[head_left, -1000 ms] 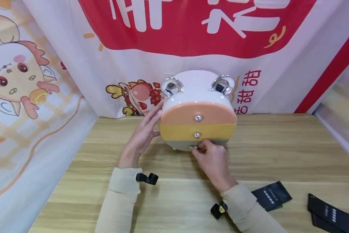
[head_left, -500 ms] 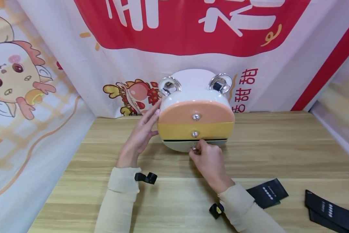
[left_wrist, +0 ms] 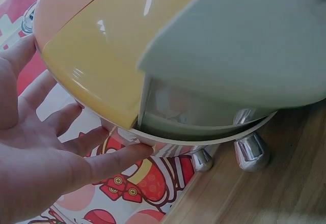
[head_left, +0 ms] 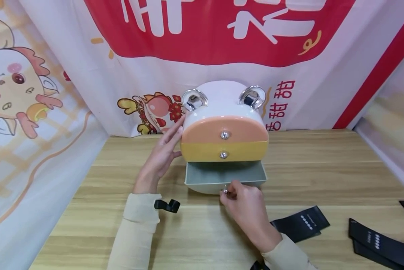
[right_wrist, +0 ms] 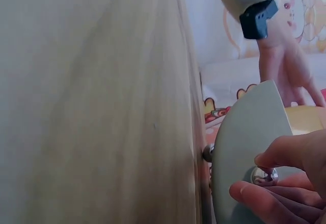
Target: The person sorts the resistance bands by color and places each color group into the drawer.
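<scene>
A rounded white drawer box (head_left: 222,95) with two silver ears stands at the back of the table. Its peach top drawer (head_left: 205,131) and yellow middle drawer (head_left: 202,152) are closed. The grey-green bottom drawer (head_left: 202,189) is pulled out, and its visible inside holds nothing. My right hand (head_left: 247,204) pinches that drawer's round silver knob (right_wrist: 262,175) between thumb and fingers. Against the box's left side rests my left hand (head_left: 159,157), fingers spread and fairly straight, as the left wrist view shows (left_wrist: 56,147).
Black flat packets (head_left: 300,225) lie right of the right forearm, and more black packets (head_left: 380,243) lie farther right. Behind the wooden table (head_left: 121,157) hangs a printed red and white cloth (head_left: 148,71). Short silver feet (left_wrist: 252,152) support the box.
The bottom drawer has gone from closed, through a narrow gap, to well pulled out. My right hand has moved toward me with its knob, while the left hand has stayed on the box's side.
</scene>
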`<move>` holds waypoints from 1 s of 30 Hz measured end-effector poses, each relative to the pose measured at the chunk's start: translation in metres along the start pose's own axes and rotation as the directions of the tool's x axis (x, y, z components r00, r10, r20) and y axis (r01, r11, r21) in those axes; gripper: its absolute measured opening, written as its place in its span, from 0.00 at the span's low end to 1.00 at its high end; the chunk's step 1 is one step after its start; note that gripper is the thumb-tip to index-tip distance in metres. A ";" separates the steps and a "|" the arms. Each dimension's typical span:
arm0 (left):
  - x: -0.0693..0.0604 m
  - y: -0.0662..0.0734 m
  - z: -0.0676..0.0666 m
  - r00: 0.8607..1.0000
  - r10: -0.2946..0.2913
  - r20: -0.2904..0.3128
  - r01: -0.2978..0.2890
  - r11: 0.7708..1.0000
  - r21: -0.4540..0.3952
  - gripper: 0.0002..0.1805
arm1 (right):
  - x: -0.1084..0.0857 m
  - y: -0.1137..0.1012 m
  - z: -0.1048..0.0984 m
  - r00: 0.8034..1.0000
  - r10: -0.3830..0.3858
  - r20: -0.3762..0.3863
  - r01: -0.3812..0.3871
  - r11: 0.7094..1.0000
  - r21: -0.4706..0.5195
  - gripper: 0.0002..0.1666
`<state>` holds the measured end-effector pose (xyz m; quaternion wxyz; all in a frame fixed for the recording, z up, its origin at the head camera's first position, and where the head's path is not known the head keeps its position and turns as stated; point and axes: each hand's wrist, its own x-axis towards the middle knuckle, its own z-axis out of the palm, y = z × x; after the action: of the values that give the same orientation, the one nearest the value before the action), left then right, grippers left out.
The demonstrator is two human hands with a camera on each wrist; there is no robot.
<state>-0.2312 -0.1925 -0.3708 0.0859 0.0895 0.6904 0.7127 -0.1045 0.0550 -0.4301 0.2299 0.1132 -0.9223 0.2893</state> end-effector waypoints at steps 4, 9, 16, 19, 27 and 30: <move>-0.001 -0.002 -0.002 1.000 0.002 -0.005 -0.002 1.000 -0.010 0.28 | -0.008 -0.002 -0.002 0.999 -0.044 -0.016 0.044 0.999 -0.005 0.17; -0.001 -0.003 -0.002 1.000 0.003 -0.002 -0.003 1.000 -0.014 0.28 | -0.013 -0.003 -0.004 0.998 -0.057 -0.010 0.057 0.998 -0.012 0.18; 0.000 -0.002 -0.001 1.000 0.007 0.002 -0.007 1.000 -0.007 0.28 | -0.015 -0.002 -0.013 0.998 -0.024 0.055 0.023 1.000 0.018 0.15; 0.000 -0.003 -0.001 1.000 0.007 0.001 -0.007 1.000 -0.011 0.28 | -0.016 0.004 -0.026 0.988 0.033 0.151 -0.040 0.998 0.040 0.13; 0.000 -0.003 0.001 1.000 0.028 0.007 -0.028 0.999 -0.017 0.27 | -0.026 0.053 -0.080 0.898 0.224 0.379 -0.216 0.974 -0.064 0.09; 0.000 -0.002 0.000 1.000 0.022 0.004 -0.022 1.000 -0.014 0.27 | -0.034 0.074 -0.093 0.863 0.275 0.424 -0.234 0.961 -0.147 0.09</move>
<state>-0.2309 -0.1924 -0.3729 0.0800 0.0979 0.6841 0.7184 -0.0668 0.1720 -0.4148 -0.0202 0.0423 -0.9692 0.2420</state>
